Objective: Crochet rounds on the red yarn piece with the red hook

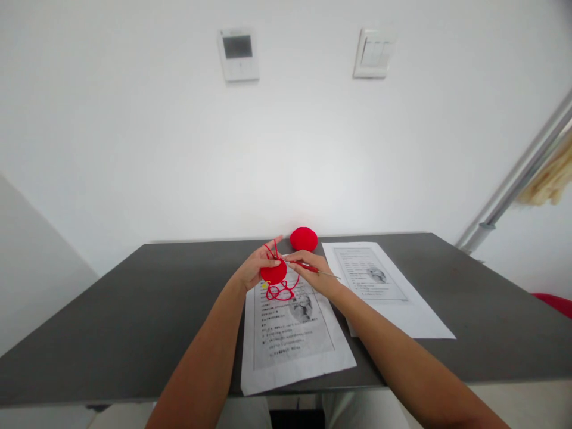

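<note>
My left hand pinches a round red crochet piece, its index finger raised with red yarn looped over it. A small yellow marker hangs at the piece's lower left edge. Closed around a crochet hook with a red grip and metal shaft, my right hand meets the piece at its top right edge. The hook's tip is too small to make out. Loose red yarn curls below the piece, over a printed sheet. A red yarn ball rests behind my hands, by the wall.
A second printed sheet lies to the right on the dark table. The white wall rises at the table's back edge, bearing a thermostat-like panel and a switch plate. A metal pole slants at the right.
</note>
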A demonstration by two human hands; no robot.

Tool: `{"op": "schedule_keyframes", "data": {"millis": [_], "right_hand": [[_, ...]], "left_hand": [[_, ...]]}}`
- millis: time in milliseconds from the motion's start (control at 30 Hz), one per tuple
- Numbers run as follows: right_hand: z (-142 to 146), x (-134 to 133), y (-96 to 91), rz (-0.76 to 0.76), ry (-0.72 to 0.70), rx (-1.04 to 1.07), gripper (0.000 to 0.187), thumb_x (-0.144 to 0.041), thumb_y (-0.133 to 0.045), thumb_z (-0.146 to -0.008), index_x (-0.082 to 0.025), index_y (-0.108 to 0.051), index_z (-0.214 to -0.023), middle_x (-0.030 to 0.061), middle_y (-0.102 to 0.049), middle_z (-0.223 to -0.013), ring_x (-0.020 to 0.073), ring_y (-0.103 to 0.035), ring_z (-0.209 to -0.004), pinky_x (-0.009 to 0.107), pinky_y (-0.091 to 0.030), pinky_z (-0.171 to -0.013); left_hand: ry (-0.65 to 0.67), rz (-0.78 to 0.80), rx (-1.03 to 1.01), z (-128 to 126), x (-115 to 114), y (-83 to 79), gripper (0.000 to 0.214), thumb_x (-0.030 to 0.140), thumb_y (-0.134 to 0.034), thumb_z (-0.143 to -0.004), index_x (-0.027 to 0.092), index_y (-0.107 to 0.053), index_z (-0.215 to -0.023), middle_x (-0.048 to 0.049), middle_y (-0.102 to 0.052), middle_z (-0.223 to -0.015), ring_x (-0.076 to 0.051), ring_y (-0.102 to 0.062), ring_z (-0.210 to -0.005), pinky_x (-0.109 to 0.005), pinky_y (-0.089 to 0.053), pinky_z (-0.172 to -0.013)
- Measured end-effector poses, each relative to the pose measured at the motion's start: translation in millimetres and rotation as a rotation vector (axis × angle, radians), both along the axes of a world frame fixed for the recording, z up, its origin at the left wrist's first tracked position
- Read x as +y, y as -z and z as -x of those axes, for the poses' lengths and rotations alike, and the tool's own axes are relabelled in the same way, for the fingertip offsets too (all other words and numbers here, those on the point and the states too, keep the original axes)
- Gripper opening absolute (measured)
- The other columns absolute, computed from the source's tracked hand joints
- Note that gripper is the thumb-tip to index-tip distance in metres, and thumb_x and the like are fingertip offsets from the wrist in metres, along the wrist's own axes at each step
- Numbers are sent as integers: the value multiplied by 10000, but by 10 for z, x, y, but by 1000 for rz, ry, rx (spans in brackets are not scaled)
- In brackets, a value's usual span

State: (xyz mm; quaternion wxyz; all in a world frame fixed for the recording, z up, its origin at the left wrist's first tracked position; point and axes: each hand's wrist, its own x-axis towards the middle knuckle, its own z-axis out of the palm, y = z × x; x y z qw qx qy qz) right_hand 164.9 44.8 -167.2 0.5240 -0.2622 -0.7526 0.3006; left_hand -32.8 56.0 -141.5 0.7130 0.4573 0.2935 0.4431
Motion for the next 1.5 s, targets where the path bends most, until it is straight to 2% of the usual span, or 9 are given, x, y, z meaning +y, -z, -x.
{"op": "schedule_keyframes", "data": {"millis": [233,567,667,767,900,1067,1300,1500], "right_hand": [[-5,20,-2,-2,16,18,177,-346,-664,-877,-232,-740,-988,72,-761,-1014,202,-701,-963,352,-537,-900],[6,-36,-125,113,-15,121,187,-390,-675,-864,-243,-764,-936,54,-774,-963,206,-713,-930,371,-558,-893],[27,-40,-136,186,-37,180,219,-417,-668,-865,-223,-751,-924,56,-777,-918,199,-728,-864,374,-588,-850],[36,-32,-149,255,-85,215,245,-433,-642,-882,-207,-733,-907,55,-783,-867,196,-744,-805,380,-613,-811],[-1,-30,-198,280,-139,197,225,-425,-681,-854,-210,-743,-881,51,-788,-889,201,-750,-826,384,-608,-830],[-63,-46,-261,254,-159,136,167,-357,-783,-766,-215,-780,-855,53,-788,-930,199,-730,-907,355,-564,-903],[-34,-54,-224,328,-195,193,185,-386,-715,-835,-207,-748,-864,40,-788,-853,204,-756,-833,376,-607,-837],[-62,-72,-289,328,-216,160,179,-384,-747,-804,-206,-748,-826,49,-790,-897,205,-752,-857,368,-605,-848]], "left_hand": [[-34,-21,7,-49,-42,-17,1011,100,-818,-628,157,-325,-1509,21,-676,-754,-82,-583,-584,-195,-403,-563],[-50,-41,-41,17,-39,-77,1047,58,-798,-594,147,-302,-1512,35,-663,-718,-81,-570,-558,-185,-406,-542],[-31,-33,-61,44,-25,-66,999,53,-783,-605,146,-338,-1495,28,-665,-719,-82,-572,-561,-184,-405,-548],[9,-22,-81,63,8,-31,901,56,-775,-597,141,-446,-1431,21,-657,-701,-81,-556,-543,-185,-377,-525],[76,-15,-108,84,61,34,749,101,-773,-585,103,-576,-1307,11,-623,-645,-87,-530,-527,-201,-361,-524],[150,-8,-102,116,99,95,689,130,-758,-600,87,-605,-1271,-6,-615,-607,-94,-511,-509,-214,-353,-531],[196,-6,-71,149,108,118,653,80,-746,-598,128,-640,-1241,-7,-644,-647,-95,-539,-525,-215,-333,-537],[198,-3,-86,164,111,125,635,101,-740,-593,120,-654,-1222,-10,-635,-611,-97,-513,-506,-227,-295,-528]]}}
